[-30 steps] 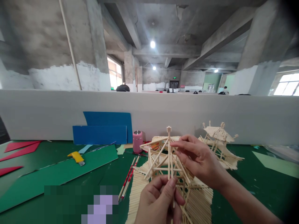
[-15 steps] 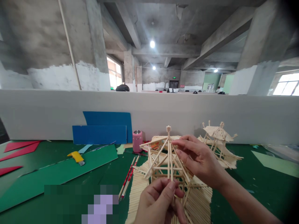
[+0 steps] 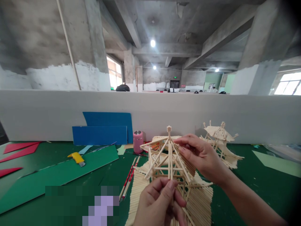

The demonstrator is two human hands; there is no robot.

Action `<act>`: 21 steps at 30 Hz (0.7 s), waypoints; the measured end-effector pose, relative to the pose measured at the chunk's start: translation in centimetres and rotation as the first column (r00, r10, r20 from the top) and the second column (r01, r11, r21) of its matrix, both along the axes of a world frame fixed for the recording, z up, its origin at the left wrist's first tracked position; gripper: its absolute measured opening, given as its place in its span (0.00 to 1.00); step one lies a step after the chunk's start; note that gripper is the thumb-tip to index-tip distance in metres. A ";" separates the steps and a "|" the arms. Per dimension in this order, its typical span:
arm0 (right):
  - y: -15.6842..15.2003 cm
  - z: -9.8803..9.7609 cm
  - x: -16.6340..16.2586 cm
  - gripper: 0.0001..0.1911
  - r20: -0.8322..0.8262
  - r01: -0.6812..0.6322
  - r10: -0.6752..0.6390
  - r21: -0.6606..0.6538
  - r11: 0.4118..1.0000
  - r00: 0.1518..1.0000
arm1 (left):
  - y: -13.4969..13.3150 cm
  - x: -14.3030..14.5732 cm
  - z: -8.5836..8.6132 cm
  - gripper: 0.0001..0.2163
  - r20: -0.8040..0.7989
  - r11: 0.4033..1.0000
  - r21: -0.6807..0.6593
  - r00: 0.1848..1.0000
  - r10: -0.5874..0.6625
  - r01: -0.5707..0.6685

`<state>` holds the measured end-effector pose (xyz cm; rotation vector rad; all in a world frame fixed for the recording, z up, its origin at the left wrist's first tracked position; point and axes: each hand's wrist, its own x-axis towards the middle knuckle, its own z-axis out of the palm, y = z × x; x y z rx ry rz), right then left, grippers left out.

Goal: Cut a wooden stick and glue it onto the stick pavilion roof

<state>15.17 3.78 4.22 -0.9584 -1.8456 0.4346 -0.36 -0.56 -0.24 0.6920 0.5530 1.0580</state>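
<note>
Left hand [image 3: 157,204] pinches a thin stick [image 3: 171,169] between thumb and fingers, holding it upright against the front of the stick-built roof frame [image 3: 168,160], which stands on a stick mat [image 3: 199,204] on the green table [image 3: 246,185]. Right hand [image 3: 203,157] grips the frame's right slope with fingers curled and pressed to its ribs. A second stick pavilion [image 3: 221,142] stands behind, near the white partition [image 3: 47,116].

Stick frame [image 3: 168,157] centre, on counter [image 3: 246,182]; second model [image 3: 219,141] behind right; canister [image 3: 138,142] behind left; knife [image 3: 76,158] farther left, boards [image 3: 103,130] behind it.

Green table [image 3: 246,188], yellow cutter [image 3: 76,158], stick mat [image 3: 202,204], perhaps pencils [image 3: 128,180]
</note>
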 end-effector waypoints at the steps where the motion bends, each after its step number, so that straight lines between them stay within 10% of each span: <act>1: 0.0 0.0 0.0 0.11 0.000 0.002 -0.002 0.001 1.000 1.000 | 0.0 0.0 0.0 0.07 -0.002 1.000 -0.001 1.000 -0.001 0.001; 21: 0.0 0.1 -0.1 0.12 0.022 0.009 -0.009 -0.011 1.000 1.000 | -0.2 0.1 0.2 0.08 -0.031 1.000 0.010 0.999 0.022 -0.021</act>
